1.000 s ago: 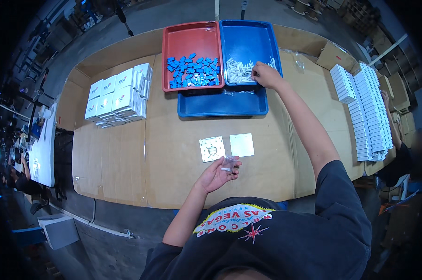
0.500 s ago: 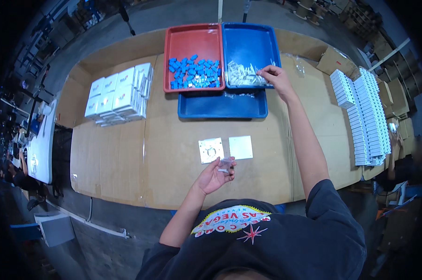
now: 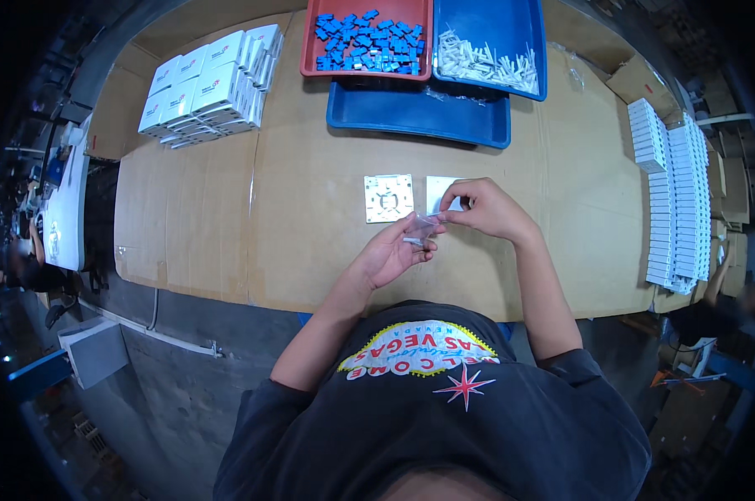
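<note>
My left hand [image 3: 387, 255] is closed on a small clear plastic bag [image 3: 426, 226], and a slim white piece [image 3: 412, 240] shows at its lower part. Right at the bag's upper edge, my right hand [image 3: 482, 209] has thumb and fingers pinched together; whatever is between them is too small to make out. Beyond my hands lies a square white plate [image 3: 389, 198] with a dark round cut-out pattern. Beside it, a plain white square panel [image 3: 438, 190] is partly covered by my right hand.
A red tray [image 3: 310, 50] holds blue pieces [image 3: 369, 43]; a blue tray [image 3: 534, 37] holds slim white pieces [image 3: 486, 63]. Below them sits another blue tray [image 3: 411, 125]. Stacked white boxes [image 3: 214, 83] stand left, rows of white boxes [image 3: 678, 200] right, on the cardboard-covered table [image 3: 310, 209].
My right hand has come back from the white pieces in the blue tray to the bag's upper edge. My left hand still holds the bag. The whole view has shifted, with the trays higher up.
</note>
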Demonstrator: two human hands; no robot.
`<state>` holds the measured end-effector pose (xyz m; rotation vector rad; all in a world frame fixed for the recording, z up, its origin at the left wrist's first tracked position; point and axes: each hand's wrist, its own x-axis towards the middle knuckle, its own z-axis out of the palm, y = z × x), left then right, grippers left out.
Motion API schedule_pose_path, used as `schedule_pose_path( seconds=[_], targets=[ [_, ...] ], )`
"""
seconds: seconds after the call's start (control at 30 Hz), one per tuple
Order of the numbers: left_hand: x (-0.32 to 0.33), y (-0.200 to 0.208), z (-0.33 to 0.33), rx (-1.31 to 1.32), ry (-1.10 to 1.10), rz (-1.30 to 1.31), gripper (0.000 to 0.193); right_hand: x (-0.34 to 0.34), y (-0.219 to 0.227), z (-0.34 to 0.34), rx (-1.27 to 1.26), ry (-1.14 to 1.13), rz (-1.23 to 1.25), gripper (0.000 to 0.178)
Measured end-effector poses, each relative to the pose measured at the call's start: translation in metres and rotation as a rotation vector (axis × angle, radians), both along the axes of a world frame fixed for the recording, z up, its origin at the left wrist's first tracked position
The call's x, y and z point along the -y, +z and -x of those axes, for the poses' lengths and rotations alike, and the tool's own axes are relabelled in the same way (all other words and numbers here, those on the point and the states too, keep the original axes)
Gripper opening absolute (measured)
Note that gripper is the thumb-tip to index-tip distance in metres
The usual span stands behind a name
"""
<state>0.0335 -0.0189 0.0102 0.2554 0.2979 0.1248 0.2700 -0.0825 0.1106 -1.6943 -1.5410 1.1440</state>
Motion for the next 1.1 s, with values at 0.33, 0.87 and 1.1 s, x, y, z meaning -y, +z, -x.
schedule_pose_path(
  seconds=[0.33, 0.87, 1.1],
  targets=[
    [0.001, 0.004, -0.002, -0.085, -0.019, -0.074, 0.048, -0.019, 0.014, 0.003, 0.283, 0.224, -0.016, 0.012],
    [0.001, -0.005, 0.001, -0.046, -0.017, -0.113, 0.041, -0.028, 0.008, 0.006, 0.036, 0.335, 0.095, 0.015],
    [0.001, -0.002, 0.002, -0.032, 0.028, -0.054, 0.040, -0.016, 0.012, 0.019, -0.080, 0.270, 0.074, 0.028]
  ],
)
